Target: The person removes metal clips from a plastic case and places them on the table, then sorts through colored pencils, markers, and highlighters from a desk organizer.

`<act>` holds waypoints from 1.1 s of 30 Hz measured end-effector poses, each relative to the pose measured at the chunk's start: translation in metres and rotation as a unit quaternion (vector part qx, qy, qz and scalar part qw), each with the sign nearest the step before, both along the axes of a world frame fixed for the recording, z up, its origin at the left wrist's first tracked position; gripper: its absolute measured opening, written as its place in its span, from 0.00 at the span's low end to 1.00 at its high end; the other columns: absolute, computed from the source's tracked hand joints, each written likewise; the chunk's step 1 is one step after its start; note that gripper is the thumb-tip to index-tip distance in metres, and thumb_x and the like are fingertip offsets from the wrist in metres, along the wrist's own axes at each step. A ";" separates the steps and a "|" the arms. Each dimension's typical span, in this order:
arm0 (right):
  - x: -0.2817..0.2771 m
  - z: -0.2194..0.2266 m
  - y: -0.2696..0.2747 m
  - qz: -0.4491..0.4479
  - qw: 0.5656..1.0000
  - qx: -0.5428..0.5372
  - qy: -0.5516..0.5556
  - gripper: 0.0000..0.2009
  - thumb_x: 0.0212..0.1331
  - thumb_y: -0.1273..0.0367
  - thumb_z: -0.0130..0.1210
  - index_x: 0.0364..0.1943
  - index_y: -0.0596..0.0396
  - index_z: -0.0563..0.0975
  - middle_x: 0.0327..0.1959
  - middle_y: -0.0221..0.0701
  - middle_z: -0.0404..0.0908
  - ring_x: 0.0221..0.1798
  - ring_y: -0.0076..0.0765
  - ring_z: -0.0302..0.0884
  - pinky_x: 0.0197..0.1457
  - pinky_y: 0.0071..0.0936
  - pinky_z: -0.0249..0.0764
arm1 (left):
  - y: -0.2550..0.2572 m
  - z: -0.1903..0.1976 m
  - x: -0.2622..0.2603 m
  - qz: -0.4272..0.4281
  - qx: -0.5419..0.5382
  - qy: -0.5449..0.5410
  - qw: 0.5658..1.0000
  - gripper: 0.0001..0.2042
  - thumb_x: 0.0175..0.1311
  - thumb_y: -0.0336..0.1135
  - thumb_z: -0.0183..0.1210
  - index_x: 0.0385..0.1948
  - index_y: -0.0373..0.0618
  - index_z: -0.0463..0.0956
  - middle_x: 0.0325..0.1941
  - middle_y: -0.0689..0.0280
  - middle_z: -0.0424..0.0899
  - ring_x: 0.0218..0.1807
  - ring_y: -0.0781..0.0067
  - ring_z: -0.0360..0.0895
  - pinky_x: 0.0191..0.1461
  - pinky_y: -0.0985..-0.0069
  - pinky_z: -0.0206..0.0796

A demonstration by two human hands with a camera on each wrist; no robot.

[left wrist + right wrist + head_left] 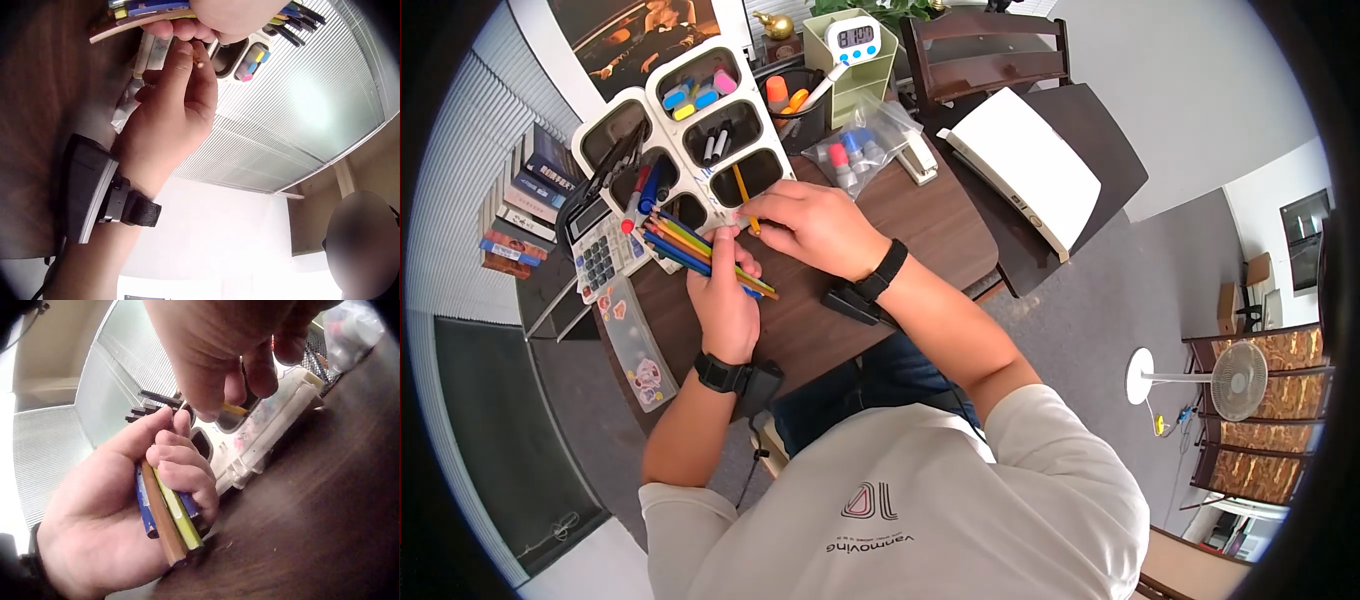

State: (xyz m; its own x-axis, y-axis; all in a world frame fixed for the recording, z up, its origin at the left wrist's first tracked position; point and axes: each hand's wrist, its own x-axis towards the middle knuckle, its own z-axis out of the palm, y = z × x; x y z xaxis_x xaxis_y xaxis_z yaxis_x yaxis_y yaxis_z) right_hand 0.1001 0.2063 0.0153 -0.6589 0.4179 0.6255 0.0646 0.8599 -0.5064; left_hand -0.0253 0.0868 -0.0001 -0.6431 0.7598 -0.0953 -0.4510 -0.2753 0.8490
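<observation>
My left hand (726,308) grips a bundle of coloured pencils (677,243). In the right wrist view, a brown pencil (161,512) and a yellow-green one (180,519) stick out below its curled fingers. Close beside it, my right hand (822,230) pinches a yellow-orange pencil (742,183) between thumb and fingers. That pencil's far end reaches over the front right compartment of a white desk organizer (676,131). Erasers or small coloured blocks (703,98), dark-capped pens (716,143) and a red marker (636,200) sit in other compartments.
Right of the organizer are a black mesh cup (805,128) and a clear bag of bottles (856,150). A calculator (600,250) and a stickered clear case (632,345) lie left. Books (535,190) stand beyond. A white box (1025,165) rests on the chair at right.
</observation>
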 end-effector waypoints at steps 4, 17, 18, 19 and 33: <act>0.004 0.007 -0.006 -0.012 1.000 -0.009 0.004 0.14 0.59 0.70 0.68 0.51 0.48 0.85 0.39 0.31 0.84 0.39 0.42 0.86 0.42 0.37 0.83 | -0.004 -0.004 -0.001 -0.002 0.008 0.005 1.000 0.09 0.79 0.37 0.60 0.43 0.41 0.76 0.27 0.72 0.72 0.29 0.80 0.68 0.35 0.76 0.64; 0.051 -0.025 -0.092 -0.100 0.984 -0.149 0.015 0.12 0.63 0.64 0.69 0.44 0.56 0.84 0.36 0.40 0.86 0.40 0.50 0.84 0.44 0.42 0.81 | -0.016 -0.002 0.018 -0.147 0.120 0.046 0.981 0.12 0.86 0.40 0.49 0.45 0.40 0.72 0.37 0.61 0.79 0.40 0.67 0.81 0.52 0.65 0.77; 0.051 -0.026 -0.091 -0.090 0.980 -0.174 0.034 0.11 0.63 0.66 0.69 0.44 0.57 0.84 0.37 0.41 0.86 0.40 0.50 0.85 0.45 0.41 0.82 | -0.015 -0.002 0.016 -0.136 0.099 0.035 0.985 0.12 0.86 0.40 0.49 0.45 0.39 0.72 0.38 0.61 0.80 0.41 0.67 0.82 0.53 0.64 0.78; 0.053 -0.023 -0.091 -0.090 0.980 -0.172 0.033 0.11 0.63 0.66 0.69 0.44 0.57 0.84 0.37 0.41 0.86 0.40 0.50 0.85 0.45 0.41 0.82 | -0.015 -0.002 0.014 -0.124 0.079 0.024 0.989 0.12 0.85 0.39 0.50 0.45 0.39 0.73 0.39 0.61 0.81 0.43 0.66 0.83 0.53 0.64 0.78; 0.069 -0.001 -0.073 -0.099 0.899 -0.234 0.357 0.10 0.68 0.80 0.65 0.51 0.62 0.81 0.44 0.35 0.89 0.44 0.26 0.88 0.49 0.25 0.84 | -0.013 -0.007 0.005 -0.058 -0.014 0.169 0.984 0.14 0.83 0.41 0.53 0.46 0.37 0.77 0.42 0.58 0.87 0.41 0.69 0.86 0.48 0.73 0.76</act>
